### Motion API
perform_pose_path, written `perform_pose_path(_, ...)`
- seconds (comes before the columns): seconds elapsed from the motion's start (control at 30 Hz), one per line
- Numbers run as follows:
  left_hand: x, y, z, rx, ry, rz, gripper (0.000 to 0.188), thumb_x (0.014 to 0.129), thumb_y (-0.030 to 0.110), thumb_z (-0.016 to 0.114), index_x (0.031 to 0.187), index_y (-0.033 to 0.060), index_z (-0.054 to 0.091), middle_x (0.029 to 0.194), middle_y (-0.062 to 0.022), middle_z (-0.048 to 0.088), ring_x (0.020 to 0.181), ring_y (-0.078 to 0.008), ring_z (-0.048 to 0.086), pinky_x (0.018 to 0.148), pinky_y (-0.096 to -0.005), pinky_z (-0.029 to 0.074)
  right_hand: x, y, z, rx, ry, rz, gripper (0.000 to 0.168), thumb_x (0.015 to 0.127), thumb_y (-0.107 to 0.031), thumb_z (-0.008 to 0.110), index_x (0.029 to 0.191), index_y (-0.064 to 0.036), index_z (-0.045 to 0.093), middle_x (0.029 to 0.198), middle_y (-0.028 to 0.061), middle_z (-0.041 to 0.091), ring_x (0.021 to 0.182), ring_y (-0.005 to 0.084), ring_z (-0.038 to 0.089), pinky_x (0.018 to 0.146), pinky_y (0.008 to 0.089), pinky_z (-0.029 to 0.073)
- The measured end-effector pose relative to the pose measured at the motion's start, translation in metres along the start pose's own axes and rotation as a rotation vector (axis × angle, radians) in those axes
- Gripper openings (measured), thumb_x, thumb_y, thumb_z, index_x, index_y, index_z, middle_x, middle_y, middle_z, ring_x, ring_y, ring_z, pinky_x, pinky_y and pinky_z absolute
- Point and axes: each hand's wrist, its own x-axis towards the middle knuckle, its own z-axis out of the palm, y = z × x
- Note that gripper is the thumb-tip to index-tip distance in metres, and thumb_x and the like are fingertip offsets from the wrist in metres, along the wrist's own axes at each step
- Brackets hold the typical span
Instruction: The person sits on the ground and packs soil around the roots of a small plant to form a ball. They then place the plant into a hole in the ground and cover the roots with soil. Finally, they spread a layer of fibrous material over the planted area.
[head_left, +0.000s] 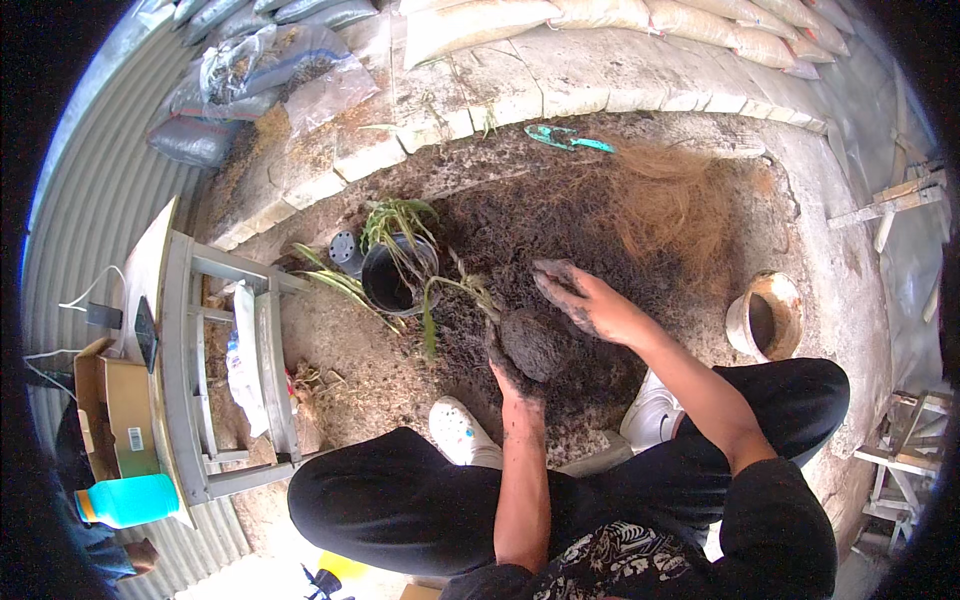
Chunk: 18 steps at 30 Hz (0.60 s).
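A rounded ball of dark, wet soil (535, 345) rests in my left hand (511, 371), which cups it from the left and below. From its upper left side a plant's stem (480, 291) reaches out, with drooping green leaves. My right hand (574, 298) is up and to the right of the ball, apart from it, smeared with soil and holding nothing that I can see. Beneath both hands spreads a heap of dark soil (510, 225). Left of the stem stands a black plastic pot (381, 283) with a wilted leafy plant (397, 217) lying over it.
Brown fibre (667, 202) covers the soil's right part, near a turquoise hand trowel (570, 140). A round container (780, 300) stands right. At left are a small dark pot (343, 247) and a table (180, 315). Stone edging (510, 101) and filled sacks (480, 26) line the far side.
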Motion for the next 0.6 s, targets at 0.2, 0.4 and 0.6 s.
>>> perform_pose_path(0.2,0.0,-0.006,0.006,0.032,0.012,0.066,0.055,0.09,0.047,0.042,0.129,0.0075,0.044,0.123,-0.0094,0.052,0.109,-0.0259,0.052,0.092,-0.0394,0.043,0.006,0.057,0.028,0.304,0.04,0.222,0.055,0.089,-0.045,0.055,0.118,0.001,0.053,0.108,0.0095,0.061,0.099,0.0146,0.055,0.09,0.027,0.041)
perform_pose_path(0.4,0.017,-0.008,-0.026,0.177,0.115,0.003,0.051,0.09,0.047,0.041,0.122,0.0079,0.049,0.117,-0.0098,0.055,0.103,-0.0258,0.056,0.089,-0.0395,0.046,-0.001,0.053,0.021,0.0,0.0,0.124,0.051,0.094,-0.043,0.044,0.123,-0.001,0.05,0.107,0.0138,0.062,0.094,0.0223,0.058,0.088,0.0325,0.043)
perform_pose_path(0.6,0.01,0.002,-0.019,-0.015,0.012,-0.038,0.061,0.088,0.051,0.042,0.13,0.0079,0.042,0.127,-0.0118,0.049,0.112,-0.0288,0.05,0.094,-0.0424,0.042,-0.008,-0.017,0.007,-0.281,-0.07,0.227,0.053,0.094,-0.041,0.046,0.13,-0.003,0.043,0.124,0.0131,0.052,0.113,0.0173,0.048,0.098,0.0291,0.035)
